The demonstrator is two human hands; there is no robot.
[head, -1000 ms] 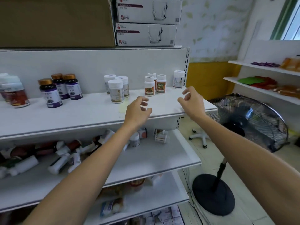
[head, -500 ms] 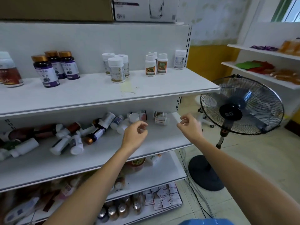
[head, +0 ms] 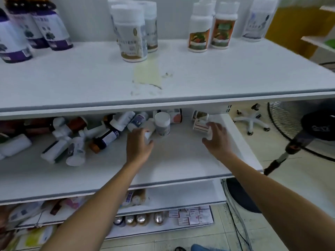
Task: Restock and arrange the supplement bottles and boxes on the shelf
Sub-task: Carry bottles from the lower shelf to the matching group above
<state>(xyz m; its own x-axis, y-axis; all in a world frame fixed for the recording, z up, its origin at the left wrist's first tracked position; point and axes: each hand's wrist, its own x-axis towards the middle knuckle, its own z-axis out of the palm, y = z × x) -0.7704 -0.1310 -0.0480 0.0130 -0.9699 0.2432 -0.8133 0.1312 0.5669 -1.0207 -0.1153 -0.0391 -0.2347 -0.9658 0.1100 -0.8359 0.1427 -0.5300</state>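
On the middle shelf (head: 181, 160) lies a jumble of toppled supplement bottles (head: 76, 140). My left hand (head: 138, 146) reaches in and curls its fingers round a small white bottle (head: 149, 130) lying beside an upright white-capped bottle (head: 162, 124). My right hand (head: 216, 138) closes over a toppled white bottle with a red-striped label (head: 200, 125) near the shelf's right end. On the top shelf (head: 217, 77) stand purple-labelled bottles (head: 49, 29), white bottles (head: 132, 37) and orange-labelled bottles (head: 199, 33), all upright.
A yellowish stain (head: 146, 75) marks the top shelf. Lower shelves hold more bottles (head: 139, 219) and small boxes (head: 194, 215). A standing fan (head: 304, 127) and a chair base (head: 251, 122) are on the floor to the right.
Both hands dropped from the top shelf's edge into the middle shelf and closed on bottles there. The view tilted down and moved closer.
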